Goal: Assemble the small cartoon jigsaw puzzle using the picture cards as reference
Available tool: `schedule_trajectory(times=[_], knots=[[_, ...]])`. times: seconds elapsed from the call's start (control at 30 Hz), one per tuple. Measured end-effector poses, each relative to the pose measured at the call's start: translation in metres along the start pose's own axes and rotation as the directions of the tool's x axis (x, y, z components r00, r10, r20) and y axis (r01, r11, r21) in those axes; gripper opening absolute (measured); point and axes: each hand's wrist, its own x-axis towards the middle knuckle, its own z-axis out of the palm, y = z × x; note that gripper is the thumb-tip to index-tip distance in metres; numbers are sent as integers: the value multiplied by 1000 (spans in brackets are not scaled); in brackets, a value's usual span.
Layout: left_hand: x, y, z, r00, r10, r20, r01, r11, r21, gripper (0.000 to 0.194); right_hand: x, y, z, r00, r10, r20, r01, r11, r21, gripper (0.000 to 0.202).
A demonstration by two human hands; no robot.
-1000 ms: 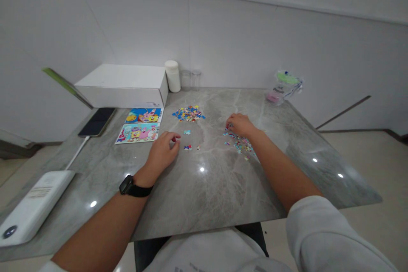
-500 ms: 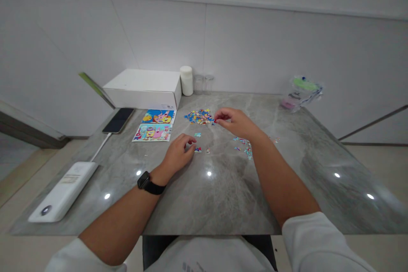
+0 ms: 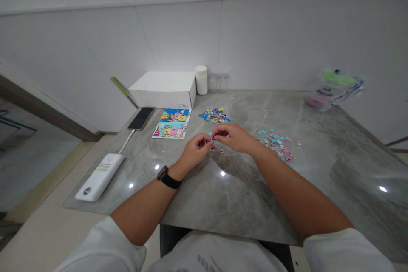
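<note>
My right hand pinches a small red puzzle piece between thumb and fingertips. My left hand meets it there, its fingers curled in at the same piece; its exact grip is partly hidden. Just below the fingertips lies a dark red and blue puzzle piece, and a small loose piece sits to its right. Beyond the hands is a heap of blue and yellow puzzle pieces. A second spread of pink and light-blue pieces lies beyond my right forearm.
Two cartoon picture cards lie left of the heap. A phone is cabled to a white power bank. Along the wall stand a white box, a white bottle and two clear glasses. A plastic bag rests far right.
My right hand has come back from the heap toward my left hand with the red piece, and the fingertips now meet. The view has shifted, uncovering more of the right-hand pieces.
</note>
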Motion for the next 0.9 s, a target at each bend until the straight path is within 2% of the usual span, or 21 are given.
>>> schedule_trajectory(times=[0.37, 0.6, 0.73, 0.9], knots=[[0, 5, -2, 998, 13, -66, -12, 1000, 25, 20, 4, 9, 11, 992, 66, -107, -57, 995, 85, 12], [0, -4, -1, 996, 67, -55, -60, 990, 126, 18, 7, 20, 16, 996, 80, -47, -70, 979, 193, 17], [1, -8, -6, 995, 98, 20, -100, 959, 265, 15, 7, 27, 13, 997, 69, -36, -61, 980, 188, 16], [0, -15, -11, 986, 121, 117, -165, 835, 525, 21, 9, 42, 13, 985, 140, -98, -130, 986, 101, 12]])
